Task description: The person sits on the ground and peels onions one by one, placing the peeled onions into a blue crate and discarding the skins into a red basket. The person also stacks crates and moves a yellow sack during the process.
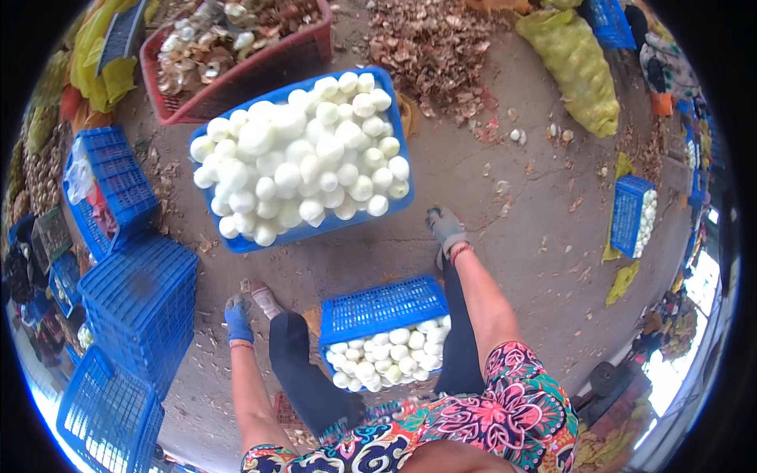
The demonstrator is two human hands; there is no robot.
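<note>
A heaped blue plastic crate point(313, 232) of peeled white onions point(288, 175) stands before me. My right hand point(445, 226), in a grey glove, hangs apart from the crate's lower right corner; its fingers look slightly bent and nothing shows in them. My left hand point(238, 319), in a blue glove, is low at the left, near my shoe and to the right of a stack of blue crates; whether it holds anything is unclear. Between my legs sits a second blue crate point(384, 305), tilted, with more peeled onions point(395, 355) in it.
A red crate point(236, 83) of onion skins and onions stands behind the heaped crate. A pile of skins point(434, 53) lies on the floor. Stacked blue crates point(139, 290) rise at left. A full yellow mesh sack point(576, 77) and a small crate of onions point(633, 216) are at right.
</note>
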